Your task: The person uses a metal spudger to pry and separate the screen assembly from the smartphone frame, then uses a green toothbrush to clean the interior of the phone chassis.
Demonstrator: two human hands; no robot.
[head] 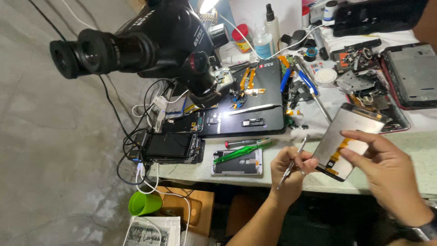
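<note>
Left hand pinching metal tool, right hand partly covering phone screen panel

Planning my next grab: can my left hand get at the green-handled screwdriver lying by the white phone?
Probably yes. The left hand, gripping a metal tool, sits beside the green-handled screwdriver with only bare bench between them.

Both forearms are bare, with no sleeves showing. The left hand wears a ring. A dark watch sits at the right wrist.
</note>
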